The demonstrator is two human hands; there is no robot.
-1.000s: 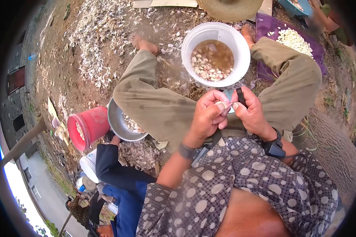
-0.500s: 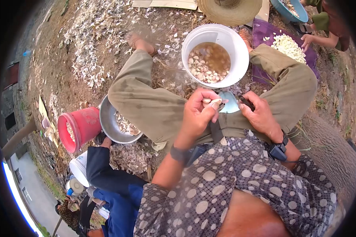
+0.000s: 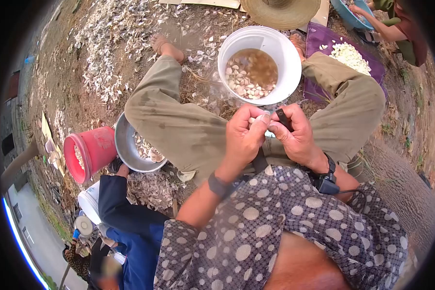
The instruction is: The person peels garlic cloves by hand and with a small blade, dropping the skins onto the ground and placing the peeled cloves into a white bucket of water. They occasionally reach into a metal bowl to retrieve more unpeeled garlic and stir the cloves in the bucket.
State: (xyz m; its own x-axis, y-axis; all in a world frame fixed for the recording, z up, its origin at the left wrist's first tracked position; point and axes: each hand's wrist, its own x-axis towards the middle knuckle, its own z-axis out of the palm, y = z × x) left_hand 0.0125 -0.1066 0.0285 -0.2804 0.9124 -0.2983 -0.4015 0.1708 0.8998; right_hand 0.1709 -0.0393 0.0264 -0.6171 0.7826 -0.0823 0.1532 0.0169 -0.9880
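My left hand (image 3: pixel 244 135) is closed in a pinch on a pale garlic clove (image 3: pixel 252 121), mostly covered by the thumb and fingers. Right beside it, my right hand (image 3: pixel 297 137) grips a small black-handled knife (image 3: pixel 283 119), its blade hidden between the hands. The two thumbs nearly meet at the clove. A bit of something light blue (image 3: pixel 269 134) shows beneath them. Just beyond the hands stands a white bucket (image 3: pixel 291 63), with garlic cloves (image 3: pixel 249 88) in brownish water.
A metal basin (image 3: pixel 125 154) with garlic and a red bucket (image 3: pixel 99 150) stand left. Peeled cloves (image 3: pixel 350 58) lie on a purple cloth (image 3: pixel 316 43) at right, near a person working at a blue basin (image 3: pixel 345 14). Garlic skins (image 3: pixel 111 63) litter the ground. A straw hat (image 3: pixel 280 14) is ahead.
My right hand has moved left and up with the knife, closing the gap to my left hand. The light blue thing is now mostly covered. The view has shifted slightly.
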